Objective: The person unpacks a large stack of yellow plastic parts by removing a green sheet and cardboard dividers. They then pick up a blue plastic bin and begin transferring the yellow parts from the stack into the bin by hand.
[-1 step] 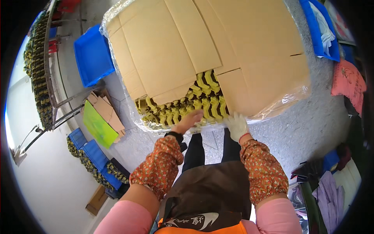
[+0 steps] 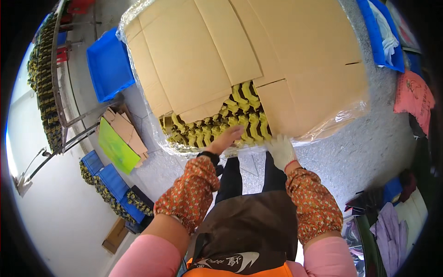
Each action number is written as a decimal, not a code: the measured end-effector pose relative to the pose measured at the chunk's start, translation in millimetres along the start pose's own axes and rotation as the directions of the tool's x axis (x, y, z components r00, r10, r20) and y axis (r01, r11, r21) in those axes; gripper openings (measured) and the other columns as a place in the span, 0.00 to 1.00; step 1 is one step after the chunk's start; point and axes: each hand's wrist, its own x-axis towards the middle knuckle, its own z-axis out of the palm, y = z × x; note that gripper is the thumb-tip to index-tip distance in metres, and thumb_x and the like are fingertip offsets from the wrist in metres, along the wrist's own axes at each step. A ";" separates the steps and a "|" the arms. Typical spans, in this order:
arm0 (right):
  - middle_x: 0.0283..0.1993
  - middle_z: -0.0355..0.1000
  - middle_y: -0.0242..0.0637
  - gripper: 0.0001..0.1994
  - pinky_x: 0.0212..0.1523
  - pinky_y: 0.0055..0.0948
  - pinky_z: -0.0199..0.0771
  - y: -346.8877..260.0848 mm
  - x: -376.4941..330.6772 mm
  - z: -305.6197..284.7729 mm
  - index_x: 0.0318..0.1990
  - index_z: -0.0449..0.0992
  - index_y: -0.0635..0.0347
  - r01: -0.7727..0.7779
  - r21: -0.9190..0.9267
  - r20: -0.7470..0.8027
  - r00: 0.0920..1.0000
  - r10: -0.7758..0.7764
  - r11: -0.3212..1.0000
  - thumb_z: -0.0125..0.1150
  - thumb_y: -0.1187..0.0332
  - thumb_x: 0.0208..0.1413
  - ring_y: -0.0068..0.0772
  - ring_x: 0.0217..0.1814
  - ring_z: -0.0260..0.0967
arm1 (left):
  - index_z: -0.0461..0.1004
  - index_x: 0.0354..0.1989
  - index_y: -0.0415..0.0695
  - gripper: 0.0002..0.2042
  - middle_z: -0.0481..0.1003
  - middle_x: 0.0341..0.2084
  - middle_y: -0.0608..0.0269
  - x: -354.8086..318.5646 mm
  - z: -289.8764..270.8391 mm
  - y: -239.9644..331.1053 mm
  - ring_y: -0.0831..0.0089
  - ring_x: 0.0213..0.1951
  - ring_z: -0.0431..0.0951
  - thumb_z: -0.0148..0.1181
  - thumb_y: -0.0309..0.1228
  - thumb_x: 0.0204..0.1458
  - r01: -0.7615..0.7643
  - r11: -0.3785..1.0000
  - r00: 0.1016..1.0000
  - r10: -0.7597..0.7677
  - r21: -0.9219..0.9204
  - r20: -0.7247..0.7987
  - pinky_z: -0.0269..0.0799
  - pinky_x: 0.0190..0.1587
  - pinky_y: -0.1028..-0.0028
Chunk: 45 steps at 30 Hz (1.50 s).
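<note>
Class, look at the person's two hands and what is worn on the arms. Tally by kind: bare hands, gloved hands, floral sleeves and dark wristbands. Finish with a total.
Bare left hand: 1
Gloved right hand: 1
Floral sleeves: 2
Dark wristband: 1
Total: 5

Left hand (image 2: 226, 140), seen from here, edged forward over yellow parts (image 2: 254, 123), fingertips (image 2: 239, 131) now slightly farther past parts' near edge.
</note>
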 end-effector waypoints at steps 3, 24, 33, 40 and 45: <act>0.42 0.77 0.35 0.18 0.55 0.45 0.65 12.1 -36.8 14.8 0.52 0.75 0.52 -0.036 0.029 0.003 0.999 0.035 0.999 0.60 0.68 0.52 0.41 0.52 0.71 | 0.63 0.72 0.49 0.29 0.70 0.62 0.64 50.9 24.5 32.8 0.66 0.59 0.71 0.54 0.49 0.66 -0.039 0.991 0.999 0.042 -0.126 0.022 0.71 0.57 0.64; 0.60 0.70 0.34 0.31 0.46 0.34 0.76 97.0 -109.3 86.3 0.69 0.62 0.53 -0.017 0.799 0.558 0.393 0.731 -0.601 0.58 0.69 0.55 0.29 0.55 0.71 | 0.70 0.58 0.45 0.16 0.78 0.38 0.72 79.5 117.4 85.7 0.85 0.32 0.75 0.57 0.37 0.65 -0.307 0.837 0.951 0.252 -0.452 -0.180 0.67 0.30 0.83; 0.71 0.65 0.43 0.27 0.63 0.51 0.74 155.0 -176.2 112.6 0.73 0.58 0.57 0.574 0.607 0.334 0.444 0.832 -0.550 0.48 0.57 0.71 0.48 0.68 0.66 | 0.62 0.68 0.43 0.22 0.74 0.57 0.62 -45.4 89.3 128.8 0.75 0.56 0.76 0.54 0.32 0.67 -0.451 0.770 0.893 0.388 -0.452 -0.230 0.73 0.56 0.72; 0.70 0.65 0.42 0.29 0.63 0.49 0.73 111.1 -209.3 33.7 0.72 0.60 0.57 0.658 0.543 0.301 0.427 0.853 -0.522 0.50 0.54 0.70 0.45 0.68 0.66 | 0.61 0.68 0.42 0.25 0.72 0.60 0.58 -115.5 59.8 140.5 0.71 0.58 0.76 0.55 0.37 0.67 -0.281 0.712 0.959 0.234 -0.644 -0.159 0.75 0.59 0.68; 0.70 0.66 0.42 0.30 0.63 0.47 0.72 64.7 -229.2 -72.4 0.72 0.61 0.58 0.756 0.472 0.180 0.421 0.889 -0.454 0.51 0.51 0.70 0.44 0.68 0.66 | 0.62 0.68 0.42 0.24 0.73 0.59 0.60 -113.5 63.1 125.0 0.73 0.57 0.76 0.55 0.36 0.67 -0.157 0.674 0.980 0.199 -0.722 -0.028 0.74 0.59 0.68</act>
